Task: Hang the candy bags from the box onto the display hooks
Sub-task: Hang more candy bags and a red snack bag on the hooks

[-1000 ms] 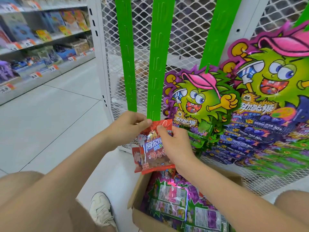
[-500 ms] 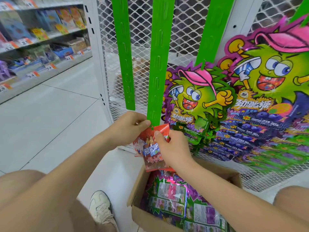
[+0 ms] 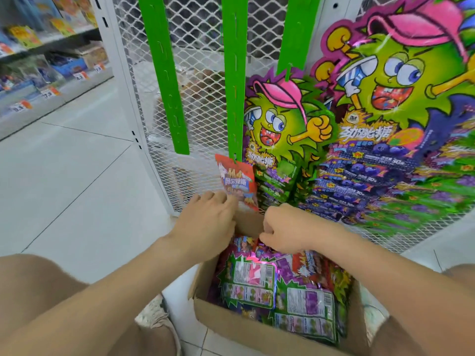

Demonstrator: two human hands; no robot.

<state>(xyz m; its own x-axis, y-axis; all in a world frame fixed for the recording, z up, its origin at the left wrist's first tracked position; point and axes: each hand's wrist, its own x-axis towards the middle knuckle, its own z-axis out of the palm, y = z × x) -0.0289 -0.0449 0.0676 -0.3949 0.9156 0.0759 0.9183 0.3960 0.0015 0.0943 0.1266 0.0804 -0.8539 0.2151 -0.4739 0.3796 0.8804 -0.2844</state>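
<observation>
A: Obs. Red candy bag (image 3: pixel 237 181) hangs from the lowest hook of the middle green strip (image 3: pixel 232 80), at 12 o'clock from the cardboard box (image 3: pixel 257 327). Status of hands?

B: Left hand (image 3: pixel 208 222) loosely open, fingertips touching the bag's bottom edge, gripping nothing. Right hand (image 3: pixel 285 231) curled down over the box's far end at 1 o'clock; whether it holds a packet, cannot tell.

A: Handling estimate?

B: Packets in box (image 3: pixel 277 291) look light, crinkly, slick foil; contents likely shift. Pinch at the flat top seal beside the hang hole, so the hole stays clear for the hook.
</observation>
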